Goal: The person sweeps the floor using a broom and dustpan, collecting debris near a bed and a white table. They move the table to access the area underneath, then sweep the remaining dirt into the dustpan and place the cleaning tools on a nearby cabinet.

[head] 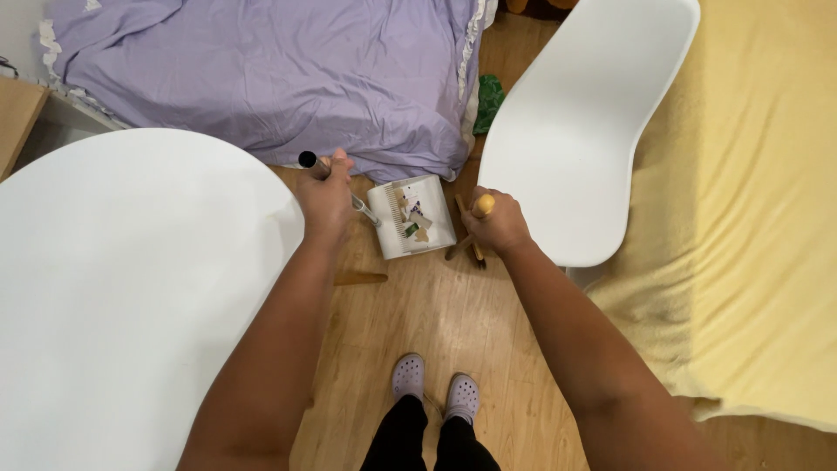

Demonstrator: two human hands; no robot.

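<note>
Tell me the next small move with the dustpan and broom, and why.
Probably lift the white dustpan level and carry it off to empty. It already holds scraps of litter, the left hand grips its long handle, the right hand grips the broom handle, and the wooden floor around it looks swept.

Wooden floor (453, 323) carries white dustpan (411, 218), holding paper scraps (413, 216)

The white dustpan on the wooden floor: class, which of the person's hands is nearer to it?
Left. The left hand grips a long handle that runs down to the white dustpan, just beside it. The right hand holds a wooden broom handle off the pan's other side, slightly farther away.
</note>
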